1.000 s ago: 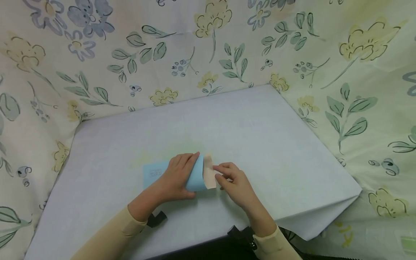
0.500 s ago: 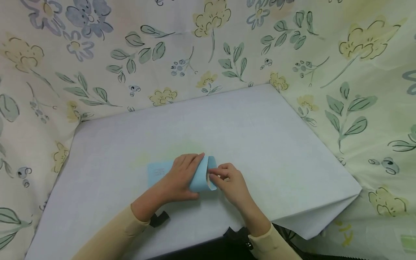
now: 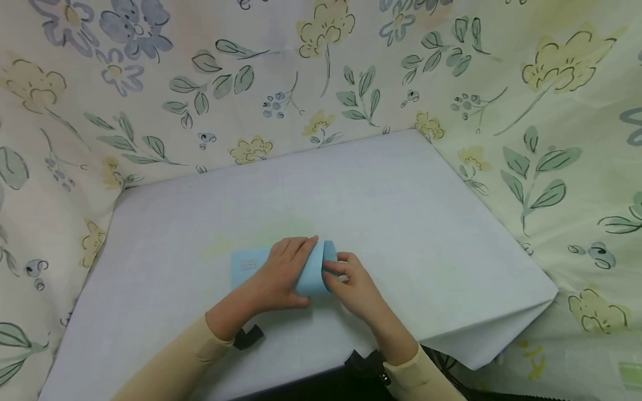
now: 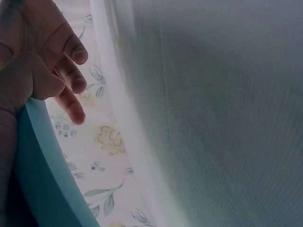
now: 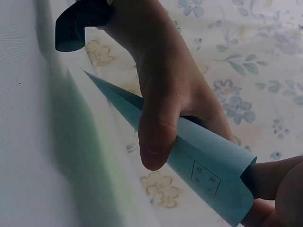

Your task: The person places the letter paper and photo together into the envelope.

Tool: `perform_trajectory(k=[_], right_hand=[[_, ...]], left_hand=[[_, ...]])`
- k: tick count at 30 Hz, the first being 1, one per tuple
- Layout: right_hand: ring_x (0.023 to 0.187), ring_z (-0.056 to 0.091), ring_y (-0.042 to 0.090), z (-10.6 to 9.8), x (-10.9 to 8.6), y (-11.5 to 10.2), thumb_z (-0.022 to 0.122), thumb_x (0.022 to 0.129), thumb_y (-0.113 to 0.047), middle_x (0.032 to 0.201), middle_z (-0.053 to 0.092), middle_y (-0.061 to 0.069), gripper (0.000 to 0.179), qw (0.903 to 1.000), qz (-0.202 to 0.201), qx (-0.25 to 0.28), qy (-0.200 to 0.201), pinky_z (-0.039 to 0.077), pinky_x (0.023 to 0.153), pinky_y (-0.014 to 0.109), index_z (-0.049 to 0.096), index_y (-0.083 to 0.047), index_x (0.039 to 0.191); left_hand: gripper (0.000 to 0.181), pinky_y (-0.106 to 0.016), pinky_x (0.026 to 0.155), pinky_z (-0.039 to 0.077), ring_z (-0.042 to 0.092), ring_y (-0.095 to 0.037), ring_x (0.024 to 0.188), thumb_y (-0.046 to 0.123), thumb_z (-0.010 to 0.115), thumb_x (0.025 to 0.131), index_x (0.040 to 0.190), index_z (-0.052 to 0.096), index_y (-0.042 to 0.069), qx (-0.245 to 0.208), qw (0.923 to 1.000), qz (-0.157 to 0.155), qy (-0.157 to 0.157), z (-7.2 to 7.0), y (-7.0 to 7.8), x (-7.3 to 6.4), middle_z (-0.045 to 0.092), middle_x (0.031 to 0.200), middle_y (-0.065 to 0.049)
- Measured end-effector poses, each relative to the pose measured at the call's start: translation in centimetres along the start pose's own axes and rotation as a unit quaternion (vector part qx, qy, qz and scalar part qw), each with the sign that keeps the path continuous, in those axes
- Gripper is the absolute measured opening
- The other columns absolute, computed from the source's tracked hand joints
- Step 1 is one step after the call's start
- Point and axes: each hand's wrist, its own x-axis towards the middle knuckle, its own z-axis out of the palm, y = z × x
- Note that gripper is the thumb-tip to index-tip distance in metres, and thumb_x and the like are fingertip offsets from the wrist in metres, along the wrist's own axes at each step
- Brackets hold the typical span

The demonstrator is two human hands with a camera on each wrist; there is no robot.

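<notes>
A light blue envelope (image 3: 312,275) with small print on it is bowed open over the white-covered table. My left hand (image 3: 283,270) grips it across the middle, thumb at the near edge and fingers over the far edge. In the right wrist view, the left thumb lies on the envelope (image 5: 208,163) near a printed stamp box. My right hand (image 3: 356,284) is at the open right end, fingertips reaching into the mouth and hidden inside; I cannot tell whether they pinch anything there. The left wrist view shows the left hand (image 4: 40,56) with the blue paper (image 4: 45,165) under its thumb.
A white cloth (image 3: 391,211) covers the table, its near right corner hanging in a fold. Floral curtains (image 3: 291,72) stand close behind and on both sides. Black straps (image 3: 248,337) with small devices sit at both wrists. A dark area (image 3: 311,387) lies beyond the near edge.
The pale paper that stuck out of the envelope's right end is out of sight. My right fingertips have moved left into the mouth. The envelope and left hand have shifted slightly right.
</notes>
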Motion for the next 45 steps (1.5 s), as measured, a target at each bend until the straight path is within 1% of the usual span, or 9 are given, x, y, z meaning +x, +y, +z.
perform_trajectory(k=[5, 10, 17, 25, 29, 33, 36, 41, 45], right_hand=[[0.136, 0.044, 0.043, 0.0, 0.0, 0.2, 0.059, 0.103, -0.016, 0.150, 0.042, 0.020, 0.038, 0.9991, 0.020, 0.010, -0.036, 0.051, 0.095, 0.056, 0.064, 0.006, 0.134], [0.138, 0.039, 0.046, -0.1, 0.1, 0.5, 0.053, 0.105, -0.014, 0.151, 0.039, 0.023, 0.038, 0.9981, 0.024, 0.006, -0.057, 0.045, 0.100, 0.062, 0.063, 0.005, 0.136], [0.137, 0.039, 0.045, -0.2, 0.2, 0.6, 0.051, 0.105, -0.014, 0.150, 0.038, 0.023, 0.036, 0.9977, 0.032, -0.006, -0.060, 0.043, 0.100, 0.064, 0.066, 0.001, 0.134], [0.139, 0.037, 0.045, -0.5, 0.1, 1.0, 0.051, 0.106, -0.017, 0.153, 0.036, 0.023, 0.039, 0.9972, 0.036, -0.004, -0.065, 0.042, 0.102, 0.064, 0.063, 0.002, 0.137], [0.137, 0.043, 0.043, -1.0, -0.2, 1.5, 0.055, 0.106, -0.020, 0.153, 0.041, 0.019, 0.038, 0.9981, 0.025, -0.027, -0.050, 0.045, 0.102, 0.061, 0.063, -0.002, 0.138], [0.127, 0.054, 0.042, -1.6, -0.5, 1.8, 0.059, 0.105, -0.018, 0.150, 0.045, 0.017, 0.032, 0.9988, 0.012, -0.043, -0.022, 0.051, 0.096, 0.056, 0.068, -0.007, 0.134], [0.121, 0.059, 0.038, -1.9, -0.6, 2.0, 0.060, 0.104, -0.017, 0.148, 0.047, 0.016, 0.030, 0.9989, 0.010, -0.046, -0.008, 0.053, 0.093, 0.054, 0.070, -0.011, 0.131], [0.116, 0.062, 0.035, -2.2, -0.7, 2.3, 0.062, 0.103, -0.016, 0.147, 0.047, 0.018, 0.029, 0.9987, 0.008, -0.050, 0.008, 0.053, 0.095, 0.055, 0.070, -0.009, 0.130], [0.113, 0.064, 0.034, -2.5, -0.8, 2.5, 0.063, 0.102, -0.015, 0.144, 0.049, 0.019, 0.028, 0.9983, -0.002, -0.055, 0.022, 0.052, 0.096, 0.056, 0.070, -0.008, 0.129]], left_hand=[[0.122, -0.058, 0.110, 0.032, 0.041, -0.032, 0.133, 0.040, 0.092, 0.065, 0.160, 0.025, 0.002, 0.002, 1.0000, 0.003, -0.003, 0.3, 0.1, 0.2, 0.044, 0.146, -0.015], [0.122, -0.057, 0.111, 0.032, 0.041, -0.032, 0.133, 0.042, 0.092, 0.066, 0.160, 0.026, 0.003, 0.006, 0.9999, 0.002, -0.011, 0.5, 0.2, 0.2, 0.045, 0.146, -0.015], [0.121, -0.056, 0.110, 0.034, 0.041, -0.032, 0.132, 0.042, 0.092, 0.066, 0.160, 0.027, 0.002, 0.007, 0.9998, 0.002, -0.021, 0.6, 0.5, 0.4, 0.045, 0.146, -0.015], [0.122, -0.056, 0.110, 0.034, 0.040, -0.032, 0.133, 0.044, 0.092, 0.067, 0.160, 0.025, 0.003, 0.009, 0.9993, -0.005, -0.036, 0.7, 0.7, 0.4, 0.044, 0.147, -0.015], [0.123, -0.056, 0.111, 0.034, 0.040, -0.032, 0.133, 0.047, 0.090, 0.067, 0.161, 0.025, 0.003, 0.016, 0.9987, -0.012, -0.047, 0.8, 0.6, 0.4, 0.044, 0.148, -0.015], [0.123, -0.056, 0.110, 0.035, 0.041, -0.033, 0.133, 0.054, 0.088, 0.068, 0.161, 0.025, 0.002, 0.032, 0.9978, -0.028, -0.051, 1.0, 0.4, 0.5, 0.045, 0.148, -0.016], [0.123, -0.056, 0.110, 0.037, 0.043, -0.035, 0.133, 0.056, 0.086, 0.069, 0.161, 0.026, 0.001, 0.038, 0.9967, -0.045, -0.056, 1.2, 0.1, 0.6, 0.045, 0.148, -0.017], [0.123, -0.055, 0.109, 0.038, 0.044, -0.036, 0.133, 0.057, 0.085, 0.070, 0.161, 0.025, 0.001, 0.036, 0.9933, -0.072, -0.083, 1.5, -0.4, 0.6, 0.045, 0.149, -0.018], [0.121, -0.054, 0.109, 0.038, 0.043, -0.037, 0.134, 0.059, 0.084, 0.073, 0.162, 0.025, 0.002, 0.020, 0.9902, -0.094, -0.101, 1.7, -0.7, 0.5, 0.043, 0.150, -0.017]])
